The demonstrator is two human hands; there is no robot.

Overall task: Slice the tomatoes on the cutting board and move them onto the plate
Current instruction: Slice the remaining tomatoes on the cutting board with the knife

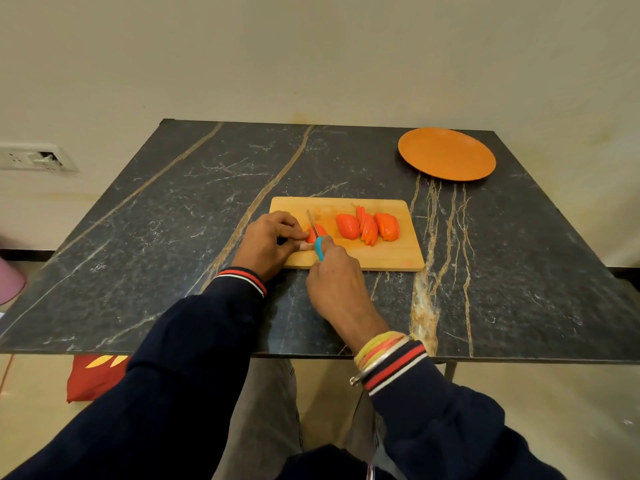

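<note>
This looks like a room in a home, used for simple food preparation. A dark marble-patterned table (pixel 173 220) stands against a plain cream wall (pixel 311 57). Left of the table a wall socket panel (pixel 34 156) is mounted, and below its near edge a red cushion (pixel 93 375) lies on the pale tiled floor (pixel 536 403).

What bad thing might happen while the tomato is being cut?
The left hand holds the tomato piece right beside the knife, so a fingertip might get nicked. Cut slices could slide off the cutting board when moved to the far plate.
</note>
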